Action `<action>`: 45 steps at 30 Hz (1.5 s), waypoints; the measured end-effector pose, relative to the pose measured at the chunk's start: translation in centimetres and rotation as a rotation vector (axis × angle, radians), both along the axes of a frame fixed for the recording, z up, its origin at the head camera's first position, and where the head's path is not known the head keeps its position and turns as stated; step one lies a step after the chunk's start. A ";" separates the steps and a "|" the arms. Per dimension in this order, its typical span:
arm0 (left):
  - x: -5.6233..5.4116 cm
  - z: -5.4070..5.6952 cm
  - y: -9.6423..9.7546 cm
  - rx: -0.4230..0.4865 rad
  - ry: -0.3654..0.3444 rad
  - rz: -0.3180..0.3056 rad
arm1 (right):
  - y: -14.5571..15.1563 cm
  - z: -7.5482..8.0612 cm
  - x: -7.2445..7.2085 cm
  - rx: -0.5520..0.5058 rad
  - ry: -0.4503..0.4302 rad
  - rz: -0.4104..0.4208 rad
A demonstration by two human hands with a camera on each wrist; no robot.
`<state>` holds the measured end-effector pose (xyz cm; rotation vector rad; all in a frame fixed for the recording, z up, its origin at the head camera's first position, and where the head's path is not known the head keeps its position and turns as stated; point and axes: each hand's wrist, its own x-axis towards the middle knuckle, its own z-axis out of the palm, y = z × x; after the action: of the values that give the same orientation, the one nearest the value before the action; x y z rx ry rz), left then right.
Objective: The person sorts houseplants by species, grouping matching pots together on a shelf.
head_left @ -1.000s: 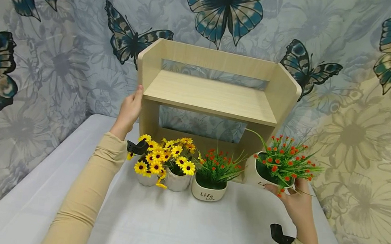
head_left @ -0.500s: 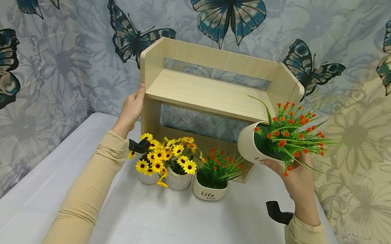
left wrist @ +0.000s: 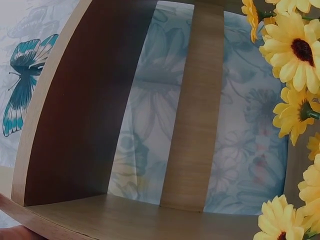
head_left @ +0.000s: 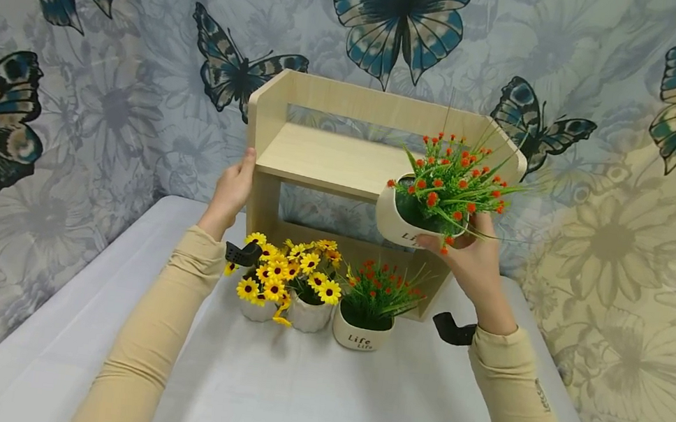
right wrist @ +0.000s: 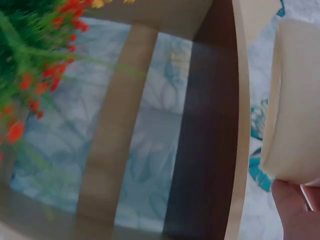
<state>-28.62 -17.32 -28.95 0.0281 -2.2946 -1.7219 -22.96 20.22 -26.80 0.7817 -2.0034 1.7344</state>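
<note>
In the head view my right hand (head_left: 472, 264) grips a cream oval flowerpot (head_left: 392, 219) marked "Li…", with red flowers and green grass. It is raised and tilted in front of the right end of the wooden shelf (head_left: 332, 157). Close up in the right wrist view, the pot's plain wall (right wrist: 302, 105) shows above a thumb or finger. My left hand (head_left: 230, 191) holds the shelf's left side at the middle board's height; most of its fingers are hidden. A similar red-flowered pot (head_left: 361, 332) stands on the table before the shelf.
Two pale pots (head_left: 309, 316) with yellow flowers (head_left: 273, 273) stand left of the red-flowered pot, before the shelf's lower compartment. A white cloth (head_left: 301, 404) covers the table. Butterfly-patterned fabric (head_left: 102, 119) hangs close behind the shelf and along both sides.
My right hand has lifted the held flowerpot from low at the right, up and then left, to the height of the middle board. My left hand stays on the shelf's side.
</note>
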 end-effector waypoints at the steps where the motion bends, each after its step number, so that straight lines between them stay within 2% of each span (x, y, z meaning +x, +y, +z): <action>1: 0.0 -0.1 0.0 -0.003 0.000 0.001 | -0.4 0.2 -0.2 -0.018 -0.010 0.019; 5: 0.0 -0.2 0.1 -0.013 0.003 0.005 | -1.9 1.2 -1.3 0.032 -0.025 -0.051; 9: -0.1 -0.2 0.1 -0.019 -0.006 0.008 | -3.8 2.6 -1.5 0.078 -0.050 -0.113; 14: -0.3 0.0 0.1 -0.042 -0.014 0.002 | -5.8 4.1 -1.4 0.044 -0.074 -0.117; 17: -0.2 0.1 0.1 -0.049 -0.014 -0.013 | -6.6 4.6 -2.0 0.017 -0.081 -0.098; 25: -0.2 0.1 -0.1 -0.062 -0.006 -0.026 | -8.0 4.7 -6.1 0.108 -0.094 -0.159; 29: 0.0 0.2 -0.1 -0.067 -0.005 -0.028 | -9.1 5.1 -7.0 0.102 -0.111 -0.147; 37: 0.1 0.5 0.0 -0.069 -0.007 -0.022 | -11.2 5.0 -8.4 0.117 -0.169 -0.156; 45: 0.1 0.2 0.3 -0.074 0.014 0.027 | -12.6 4.7 -9.5 0.107 -0.183 -0.146</action>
<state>-28.47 -16.98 -28.78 0.0324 -2.3348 -1.6175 -32.45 7.63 -22.14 0.5100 -2.2293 1.6794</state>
